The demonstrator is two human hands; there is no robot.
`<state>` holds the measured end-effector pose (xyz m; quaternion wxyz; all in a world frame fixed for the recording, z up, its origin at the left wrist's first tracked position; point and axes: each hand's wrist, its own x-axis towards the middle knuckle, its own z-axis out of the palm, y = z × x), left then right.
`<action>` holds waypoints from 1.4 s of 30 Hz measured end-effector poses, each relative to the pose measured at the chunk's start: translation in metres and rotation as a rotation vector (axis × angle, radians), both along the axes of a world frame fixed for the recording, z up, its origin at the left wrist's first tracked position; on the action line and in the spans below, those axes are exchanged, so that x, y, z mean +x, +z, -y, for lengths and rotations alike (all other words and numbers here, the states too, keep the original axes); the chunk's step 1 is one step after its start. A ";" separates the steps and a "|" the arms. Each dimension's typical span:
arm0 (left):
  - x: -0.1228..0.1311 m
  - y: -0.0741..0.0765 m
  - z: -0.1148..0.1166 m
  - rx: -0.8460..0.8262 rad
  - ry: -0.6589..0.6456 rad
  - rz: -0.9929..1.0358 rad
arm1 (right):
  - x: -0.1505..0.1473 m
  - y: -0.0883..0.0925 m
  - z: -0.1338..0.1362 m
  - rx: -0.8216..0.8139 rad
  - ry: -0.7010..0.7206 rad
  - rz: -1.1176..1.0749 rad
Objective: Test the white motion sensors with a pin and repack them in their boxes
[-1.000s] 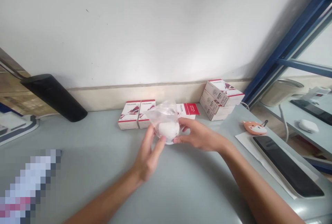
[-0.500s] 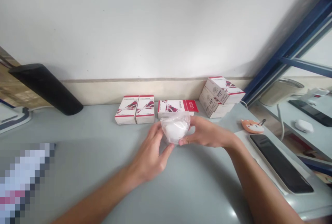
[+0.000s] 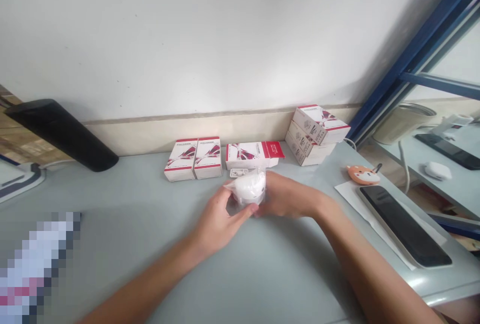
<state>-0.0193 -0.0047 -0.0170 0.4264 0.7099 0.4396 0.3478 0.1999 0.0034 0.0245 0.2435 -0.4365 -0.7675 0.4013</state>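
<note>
Both my hands close around a small white round object in a clear plastic bag (image 3: 248,188), held just above the grey table (image 3: 131,224) at its middle. My left hand (image 3: 217,219) pinches the bag from the left and below, thumb against it. My right hand (image 3: 287,196) grips it from the right side, fingers curled behind. A small white part (image 3: 239,172) lies on the table just behind the bag. Red-and-white boxes (image 3: 193,158) stand in a row at the wall behind my hands.
A stack of red-and-white boxes (image 3: 317,134) sits at the back right. A dark tablet (image 3: 403,224) on white paper and an orange fox-shaped case (image 3: 362,174) lie on the right. A black cylinder (image 3: 62,134) leans at the back left. A blue frame (image 3: 405,64) borders the right.
The bag's loose top has been folded down tight around the white object. Both hands have lowered it toward the table.
</note>
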 end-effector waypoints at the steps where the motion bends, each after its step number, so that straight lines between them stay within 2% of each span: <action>1: 0.001 0.000 0.001 -0.023 0.009 0.028 | 0.001 -0.001 0.000 0.004 0.014 0.015; 6: 0.002 0.002 0.000 -0.139 0.074 0.180 | 0.005 0.004 0.000 -0.069 0.062 0.091; 9: 0.001 0.006 -0.007 -0.278 0.083 0.396 | 0.007 0.015 0.000 -0.100 0.072 0.081; 12: -0.002 0.013 -0.017 -0.432 -0.018 0.630 | 0.006 0.022 0.000 -0.095 -0.014 -0.017; 15: -0.006 0.020 -0.025 -0.552 -0.094 0.805 | 0.004 0.020 -0.004 -0.088 -0.110 -0.186; 20: -0.010 0.023 -0.029 -0.709 -0.058 0.979 | -0.002 0.015 -0.008 0.046 -0.304 -0.443; 26: -0.012 0.023 -0.029 -0.722 -0.025 1.020 | -0.016 0.021 -0.005 0.127 -0.460 -0.588; 30: -0.013 0.024 -0.029 -0.725 -0.022 1.047 | -0.021 0.019 -0.006 0.162 -0.550 -0.573; 35: -0.013 0.024 -0.030 -0.758 -0.022 1.118 | -0.019 0.013 -0.006 0.320 -0.555 -0.470; 38: -0.014 0.025 -0.032 -0.745 -0.004 1.130 | -0.017 0.013 -0.003 0.412 -0.459 -0.289; 42: -0.015 0.025 -0.034 -0.702 0.002 1.095 | -0.017 0.013 0.000 0.379 -0.295 -0.085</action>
